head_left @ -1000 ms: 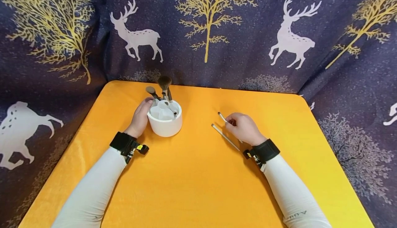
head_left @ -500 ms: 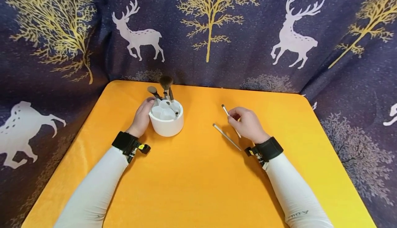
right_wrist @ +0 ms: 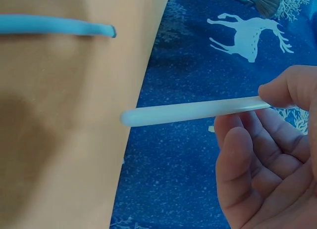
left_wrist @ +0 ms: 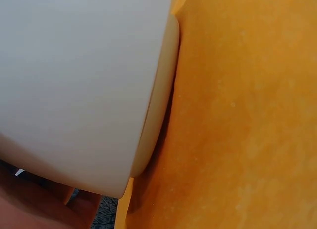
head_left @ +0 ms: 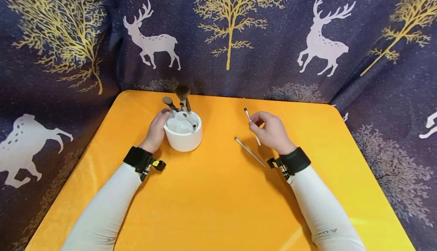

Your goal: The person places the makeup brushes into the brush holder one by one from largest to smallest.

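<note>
A round white makeup brush holder [head_left: 184, 139] with divided compartments stands on the table's left half. My left hand [head_left: 156, 131] holds it by its left side, fingertips at the rim. In the left wrist view the holder's wall [left_wrist: 84, 85] fills much of the picture, with fingers [left_wrist: 34, 209] along it. Between thumb and fingers, my right hand [head_left: 271, 131] pinches a slim makeup brush [head_left: 247, 113] with a pale handle, its dark tip pointing up and away. That handle [right_wrist: 193, 112] shows its rounded end in the right wrist view. A second thin brush [head_left: 249, 151] lies on the table beside this hand.
Several brushes stand in the holder, including a large fluffy one [head_left: 183, 91] and a round-headed one [head_left: 167, 100]. The table has an orange cloth [head_left: 205, 205]. Behind it hangs a dark blue curtain [head_left: 211, 80] with deer and trees.
My right hand has lifted the pinched brush from beside the lying one and tilted it more upright. My left hand stays on the holder.
</note>
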Demonstrator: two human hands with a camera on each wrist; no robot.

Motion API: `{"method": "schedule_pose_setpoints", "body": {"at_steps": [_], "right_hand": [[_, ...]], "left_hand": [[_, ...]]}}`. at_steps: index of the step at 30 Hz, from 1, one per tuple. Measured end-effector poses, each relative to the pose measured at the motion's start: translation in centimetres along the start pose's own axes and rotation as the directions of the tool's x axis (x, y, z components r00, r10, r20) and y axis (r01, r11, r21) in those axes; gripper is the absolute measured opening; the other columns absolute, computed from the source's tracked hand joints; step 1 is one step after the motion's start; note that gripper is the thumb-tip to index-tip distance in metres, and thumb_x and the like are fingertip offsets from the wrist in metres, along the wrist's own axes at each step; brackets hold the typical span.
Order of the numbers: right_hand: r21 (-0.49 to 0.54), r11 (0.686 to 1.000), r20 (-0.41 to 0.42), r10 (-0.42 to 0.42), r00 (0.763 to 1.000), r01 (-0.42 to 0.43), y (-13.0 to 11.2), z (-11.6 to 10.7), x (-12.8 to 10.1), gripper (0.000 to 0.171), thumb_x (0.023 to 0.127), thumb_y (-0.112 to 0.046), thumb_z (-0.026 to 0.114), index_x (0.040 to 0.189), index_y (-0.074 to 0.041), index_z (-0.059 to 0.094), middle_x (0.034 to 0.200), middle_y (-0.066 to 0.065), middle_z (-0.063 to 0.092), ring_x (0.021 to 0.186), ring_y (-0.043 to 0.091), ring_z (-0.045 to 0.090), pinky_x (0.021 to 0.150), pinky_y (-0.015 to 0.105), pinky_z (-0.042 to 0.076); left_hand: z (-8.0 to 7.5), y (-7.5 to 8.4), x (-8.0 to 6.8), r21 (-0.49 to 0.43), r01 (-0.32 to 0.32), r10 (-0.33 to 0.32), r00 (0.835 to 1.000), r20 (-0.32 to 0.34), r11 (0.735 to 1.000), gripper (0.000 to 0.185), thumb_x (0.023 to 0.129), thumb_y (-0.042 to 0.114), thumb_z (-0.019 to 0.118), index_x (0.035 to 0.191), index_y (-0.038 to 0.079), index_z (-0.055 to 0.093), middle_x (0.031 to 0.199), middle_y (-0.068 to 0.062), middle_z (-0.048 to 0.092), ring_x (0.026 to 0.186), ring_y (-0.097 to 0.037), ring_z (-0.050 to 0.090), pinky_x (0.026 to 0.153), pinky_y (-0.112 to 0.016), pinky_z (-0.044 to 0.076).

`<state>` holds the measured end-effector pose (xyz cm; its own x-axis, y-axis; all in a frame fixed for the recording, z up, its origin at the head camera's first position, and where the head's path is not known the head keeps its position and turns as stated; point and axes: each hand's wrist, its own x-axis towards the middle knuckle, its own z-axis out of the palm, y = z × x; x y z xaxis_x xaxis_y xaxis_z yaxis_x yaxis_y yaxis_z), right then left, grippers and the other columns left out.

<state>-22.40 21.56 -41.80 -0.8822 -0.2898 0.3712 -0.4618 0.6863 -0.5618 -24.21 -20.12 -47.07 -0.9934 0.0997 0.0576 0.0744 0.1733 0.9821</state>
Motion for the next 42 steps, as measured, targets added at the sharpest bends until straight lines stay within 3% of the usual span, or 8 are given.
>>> {"method": "schedule_pose_setpoints", "body": {"at_steps": [12, 27, 42], "right_hand": [[0.028, 0.996, -0.071, -0.085, 0.994, 0.087, -1.2, 0.5, 0.7, 0.008, 0.104, -0.013, 0.076, 0.111, -0.009, 0.077, 0.099, 0.004, 0.076, 0.087, 0.019, 0.070, 0.068, 0.033, 0.054], [0.127, 0.977, -0.140, -0.153, 0.978, 0.171, -3.6, 1.5, 2.2, 0.009, 0.101, -0.007, 0.079, 0.110, -0.006, 0.077, 0.097, 0.004, 0.075, 0.087, 0.019, 0.070, 0.068, 0.024, 0.052], [0.196, 0.954, -0.169, -0.196, 0.966, 0.228, -5.6, 2.7, 3.9, 0.008, 0.102, -0.009, 0.081, 0.108, -0.007, 0.076, 0.097, 0.003, 0.076, 0.083, 0.016, 0.067, 0.068, 0.022, 0.053]], "left_hand": [[-0.1, 0.1, -0.1, -0.010, 0.007, -0.007, 1.000, 0.005, 1.000, 0.055, 0.121, 0.040, 0.026, 0.153, -0.003, 0.038, 0.156, -0.026, 0.043, 0.144, -0.036, 0.040, 0.129, -0.052, 0.025], [0.0, 0.0, 0.0, -0.011, -0.001, 0.001, 1.000, -0.006, 1.000, 0.057, 0.120, 0.038, 0.028, 0.156, -0.005, 0.038, 0.161, -0.026, 0.041, 0.149, -0.038, 0.039, 0.132, -0.053, 0.023], [-0.2, -0.1, 0.0, -0.024, -0.002, 0.002, 1.000, -0.005, 1.000, 0.054, 0.120, 0.037, 0.028, 0.153, -0.005, 0.039, 0.157, -0.027, 0.042, 0.146, -0.038, 0.040, 0.131, -0.053, 0.024]]}}
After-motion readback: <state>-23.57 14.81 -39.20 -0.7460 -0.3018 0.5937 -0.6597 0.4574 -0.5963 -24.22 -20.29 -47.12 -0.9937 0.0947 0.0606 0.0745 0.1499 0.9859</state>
